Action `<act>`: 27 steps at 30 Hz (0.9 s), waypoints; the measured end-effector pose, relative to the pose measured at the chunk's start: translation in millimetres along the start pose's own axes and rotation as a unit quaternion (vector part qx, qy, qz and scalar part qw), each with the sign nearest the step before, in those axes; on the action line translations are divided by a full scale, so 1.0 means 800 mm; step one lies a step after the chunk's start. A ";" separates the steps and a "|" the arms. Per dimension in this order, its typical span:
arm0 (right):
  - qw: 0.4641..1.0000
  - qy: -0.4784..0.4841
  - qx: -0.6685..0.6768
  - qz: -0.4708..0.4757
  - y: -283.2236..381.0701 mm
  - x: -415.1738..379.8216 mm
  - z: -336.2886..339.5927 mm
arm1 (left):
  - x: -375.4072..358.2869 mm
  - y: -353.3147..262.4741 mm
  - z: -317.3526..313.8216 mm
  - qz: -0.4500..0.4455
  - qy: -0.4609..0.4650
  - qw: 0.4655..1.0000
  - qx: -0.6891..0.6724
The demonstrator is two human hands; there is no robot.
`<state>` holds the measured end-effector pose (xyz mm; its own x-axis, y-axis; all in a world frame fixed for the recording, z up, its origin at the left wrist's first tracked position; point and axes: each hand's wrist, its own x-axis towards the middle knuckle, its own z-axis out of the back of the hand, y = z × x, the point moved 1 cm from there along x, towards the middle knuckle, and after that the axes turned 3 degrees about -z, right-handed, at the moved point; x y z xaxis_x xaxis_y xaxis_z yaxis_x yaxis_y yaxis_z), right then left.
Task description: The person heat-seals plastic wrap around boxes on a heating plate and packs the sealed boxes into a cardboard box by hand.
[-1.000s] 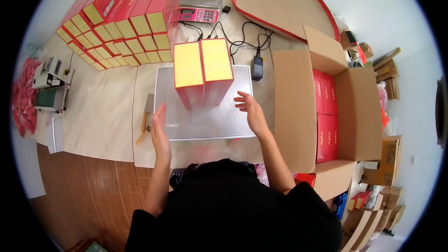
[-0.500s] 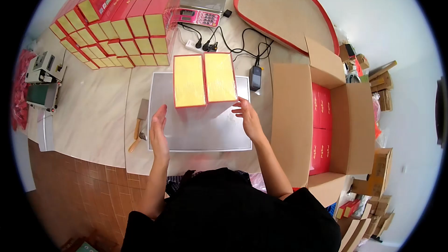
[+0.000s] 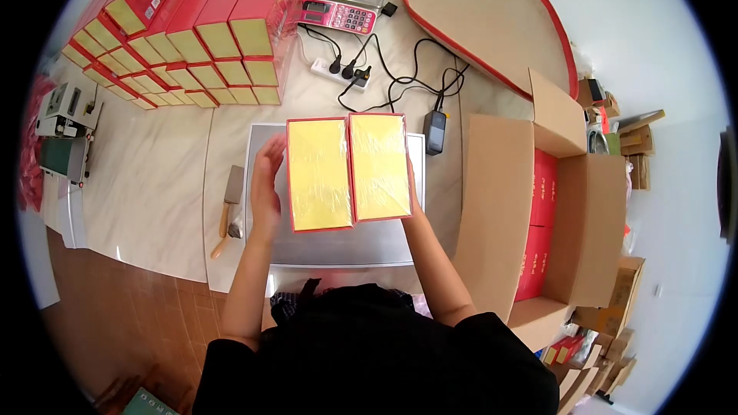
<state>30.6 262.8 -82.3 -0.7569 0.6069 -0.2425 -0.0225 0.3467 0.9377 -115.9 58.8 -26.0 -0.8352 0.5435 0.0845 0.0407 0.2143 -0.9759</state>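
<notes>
Two red boxes with yellow end faces, the left box (image 3: 320, 177) and the right box (image 3: 380, 167), stand side by side in clear wrap above a grey metal board (image 3: 338, 250). They look raised off the board, squeezed between my two hands. My left hand (image 3: 267, 188) lies along the outer side of the left box, fingers nearly straight. On the other side my right hand (image 3: 414, 188) presses the right box; its fingers are mostly hidden behind it.
Stacked red boxes (image 3: 231, 0) fill the back left. A pink-keyed scale (image 3: 338, 15), power strip (image 3: 338, 73) and black cables lie behind. An open carton (image 3: 500, 207) with red boxes stands right. A scraper (image 3: 231, 192) lies left of the board.
Both hands have closed in on the pair of boxes. The boxes have come toward me and look larger and higher. The view has shifted slightly.
</notes>
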 end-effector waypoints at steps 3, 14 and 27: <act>0.995 -0.008 0.091 -0.040 -0.008 -0.001 -0.009 | 0.024 0.021 0.003 0.046 0.017 0.998 -0.033; 0.970 0.067 0.230 -0.044 0.020 -0.029 -0.042 | -0.003 0.057 -0.012 0.112 0.084 0.935 -0.326; 0.947 0.104 0.198 -0.231 0.013 -0.179 -0.049 | -0.157 0.009 0.029 0.336 0.139 0.927 -0.091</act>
<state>113.3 151.2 -28.3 -0.8389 0.1859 -0.5116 -0.1664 0.8073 0.5662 -23.7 -26.4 -48.3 -0.4151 0.7864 -0.4574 0.6140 -0.1288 -0.7787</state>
